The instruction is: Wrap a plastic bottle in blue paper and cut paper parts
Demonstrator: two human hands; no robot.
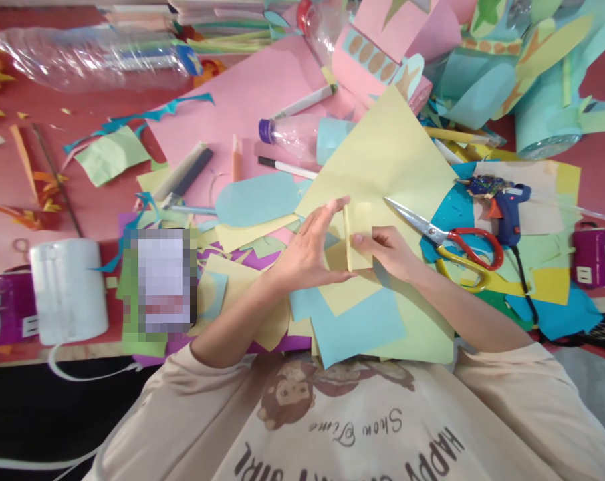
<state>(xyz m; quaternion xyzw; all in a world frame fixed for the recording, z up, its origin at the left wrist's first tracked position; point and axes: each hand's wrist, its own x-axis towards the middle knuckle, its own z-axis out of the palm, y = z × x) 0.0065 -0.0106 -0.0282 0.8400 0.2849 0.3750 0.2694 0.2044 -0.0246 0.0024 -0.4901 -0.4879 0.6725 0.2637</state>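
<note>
A small piece of pale yellow paper (pixel 358 219), folded with its narrow edge towards me, is held between my hands above the table. My left hand (pixel 305 247) spans its left edge, fingertips at the top end and thumb at the bottom end. On the other side, my right hand (pixel 395 254) is closed on the paper, thumb on the near face and the other fingers behind it. Beneath the hands lie light blue paper (pixel 357 327) and a large pale yellow sheet (pixel 392 153). Red-and-yellow-handled scissors (pixel 437 235) lie open just right of my right hand.
A blue glue gun (pixel 507 210) lies at right with its cable. A plastic bottle (pixel 297 137), a marker (pixel 287 167) and pink paper (pixel 192 127) lie beyond my hands. At left are a pixelated phone-like object (pixel 164 284) and a white cylinder (pixel 69 290). Paper crafts (pixel 547 113) stand back right.
</note>
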